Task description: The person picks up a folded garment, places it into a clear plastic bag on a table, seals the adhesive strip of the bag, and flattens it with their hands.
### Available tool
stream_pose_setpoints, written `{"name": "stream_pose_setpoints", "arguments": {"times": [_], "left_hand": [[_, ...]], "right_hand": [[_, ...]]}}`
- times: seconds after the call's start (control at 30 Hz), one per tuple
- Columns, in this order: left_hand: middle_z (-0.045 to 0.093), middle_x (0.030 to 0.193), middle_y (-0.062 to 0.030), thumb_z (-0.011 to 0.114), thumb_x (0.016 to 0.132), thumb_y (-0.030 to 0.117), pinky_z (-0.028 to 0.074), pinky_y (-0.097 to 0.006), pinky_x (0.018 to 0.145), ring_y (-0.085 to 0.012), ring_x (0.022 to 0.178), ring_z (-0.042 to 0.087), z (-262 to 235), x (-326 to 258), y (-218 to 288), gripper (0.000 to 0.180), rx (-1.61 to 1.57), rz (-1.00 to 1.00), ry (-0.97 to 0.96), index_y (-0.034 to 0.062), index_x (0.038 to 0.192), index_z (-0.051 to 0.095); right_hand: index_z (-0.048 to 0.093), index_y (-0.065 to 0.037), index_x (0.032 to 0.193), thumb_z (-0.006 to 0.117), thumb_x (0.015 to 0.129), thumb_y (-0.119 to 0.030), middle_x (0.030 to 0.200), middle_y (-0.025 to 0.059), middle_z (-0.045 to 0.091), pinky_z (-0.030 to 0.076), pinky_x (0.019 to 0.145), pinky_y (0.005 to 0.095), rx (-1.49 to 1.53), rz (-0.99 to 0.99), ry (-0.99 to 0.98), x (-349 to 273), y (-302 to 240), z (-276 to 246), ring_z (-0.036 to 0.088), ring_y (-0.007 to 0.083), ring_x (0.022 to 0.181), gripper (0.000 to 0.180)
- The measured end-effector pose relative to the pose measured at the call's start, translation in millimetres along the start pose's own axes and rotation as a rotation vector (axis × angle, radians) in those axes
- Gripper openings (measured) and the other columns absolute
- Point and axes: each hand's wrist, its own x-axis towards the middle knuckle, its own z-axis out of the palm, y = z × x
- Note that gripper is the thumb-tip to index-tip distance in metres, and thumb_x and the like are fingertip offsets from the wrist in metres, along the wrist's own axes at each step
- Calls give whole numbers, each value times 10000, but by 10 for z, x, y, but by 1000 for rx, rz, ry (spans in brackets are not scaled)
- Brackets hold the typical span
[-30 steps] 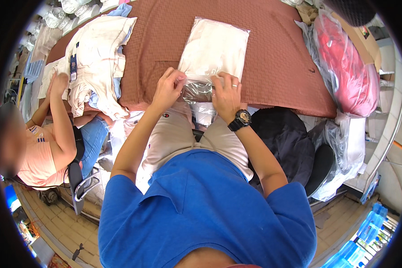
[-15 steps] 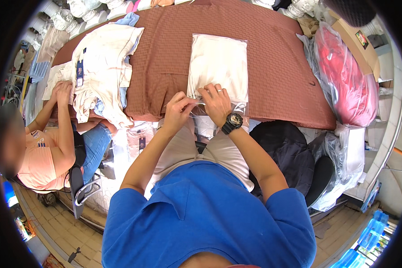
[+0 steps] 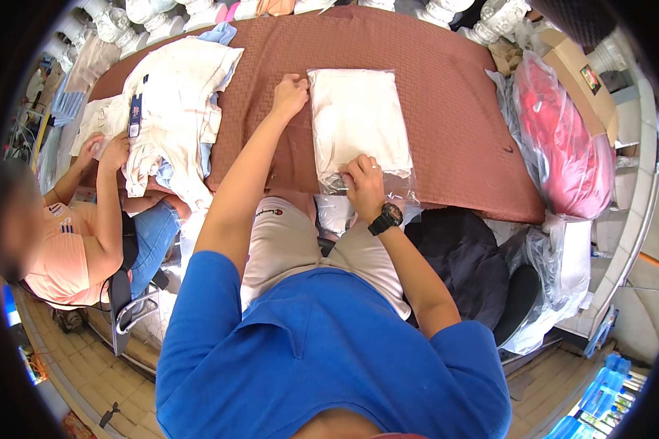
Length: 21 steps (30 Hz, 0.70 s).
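A cream folded garment [image 3: 359, 121] lies flat inside a clear plastic bag [image 3: 399, 183] on the brown-covered table. My left hand [image 3: 291, 96] is at the bag's far left corner, its fingers curled; whether they pinch the plastic is hard to see. At the near end of the bag, my right hand [image 3: 362, 179], with a ring and a black wristwatch [image 3: 386, 219], has its fingers bent onto the plastic and grips it. The loose clear edge of the bag reaches the table's front.
To the left, a seated co-worker handles cream cloth beside a pile of cream garments [image 3: 172, 102] with a navy tag [image 3: 135, 115]. Bagged red items [image 3: 564, 139] and a cardboard box [image 3: 582, 84] stand at the right. A black bundle [image 3: 458, 263] sits beside my legs.
My left hand has gone from the bag's near edge to its far left corner. My right hand stays near the front end, slightly lower, and the bag has shifted a little toward me.
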Motion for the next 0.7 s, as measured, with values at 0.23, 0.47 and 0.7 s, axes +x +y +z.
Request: {"name": "stream_pose_setpoints", "arguments": {"times": [0.23,0.47,0.7], "left_hand": [[695,1182,-322,588,968,254,511,-435,1040,-377,1172,679,378,181,424,525,423,166,-159,-54,1393,558],[744,1084,-197,682,938,395,546,-414,978,-300,1032,721,415,-148,733,607,-195,-284,-290,-46,1345,588],[721,964,-101,599,1007,379,565,-390,854,-216,888,695,306,194,366,480,33,-61,-231,-21,1268,639]], "right_hand": [[693,-72,910,717,768,57,922,72,532,415,825,414,155,65,60,-167,216,-26,535,296,924,193],[695,-75,901,749,763,40,879,60,568,411,805,392,334,187,176,-219,273,-19,536,277,883,188],[693,-88,891,785,769,-18,902,49,545,404,805,398,178,48,119,-174,126,-7,522,269,888,168]]}}
